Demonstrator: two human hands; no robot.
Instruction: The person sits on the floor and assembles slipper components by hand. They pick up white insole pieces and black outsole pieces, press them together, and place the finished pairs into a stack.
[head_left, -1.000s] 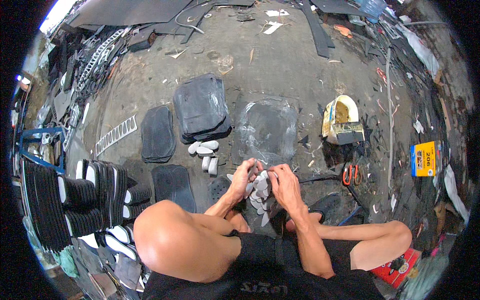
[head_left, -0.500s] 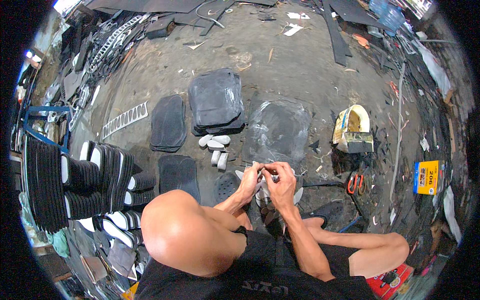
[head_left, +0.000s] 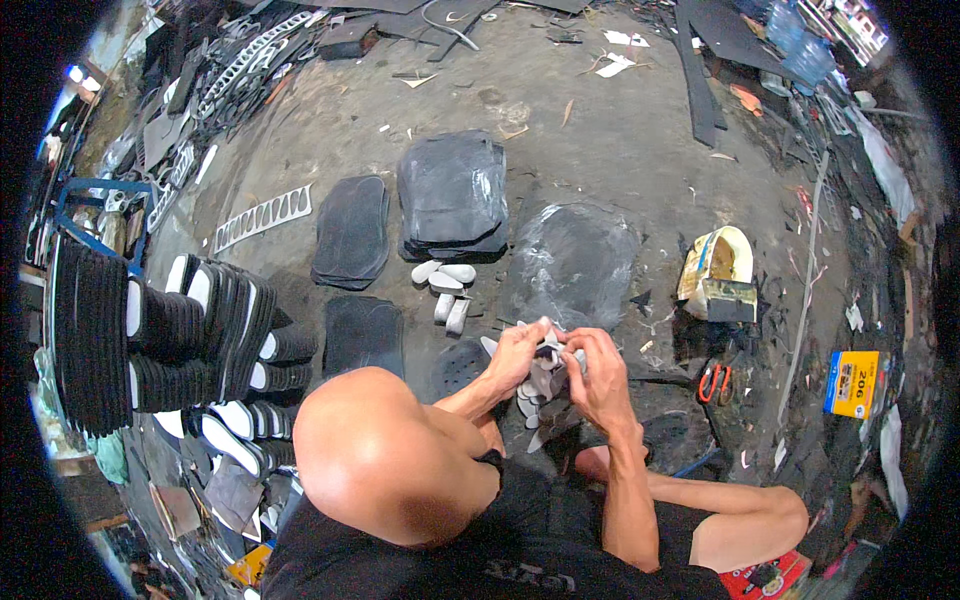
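Sole stacks (head_left: 95, 335): dark with pale edges, well off to the left of your fingers; they stand as they did.
Holed strip (head_left: 265, 217): left of your fingers and farther away from you; it lies as before.
Dark sheets (head_left: 350, 232): nearer, but still left of your fingers.
White bits (head_left: 447, 285): a small bunch, just past your left fingers and to the left; it has not changed.
Left hand (head_left: 515, 360): your finger and thumb tips are bent close together. I can't tell if they pinch anything.
Pale pieces (head_left: 541, 385): a loose heap between your two hands and under your fingers. More of it shows now than half a second ago.
Smeared pad (head_left: 575, 262): flat, just past your fingertips.
Right hand (head_left: 602, 378): your fingers are curled and only a little apart. A pale bit shows at the tips, but I can't tell if you grip it. Your two hands were touching or almost so; now there is a gap, which I think gives your fingers room to work the pieces.
Scissors (head_left: 702, 383): right of your fingers, not touched.
Tub (head_left: 689, 270): to the right and past your fingers.
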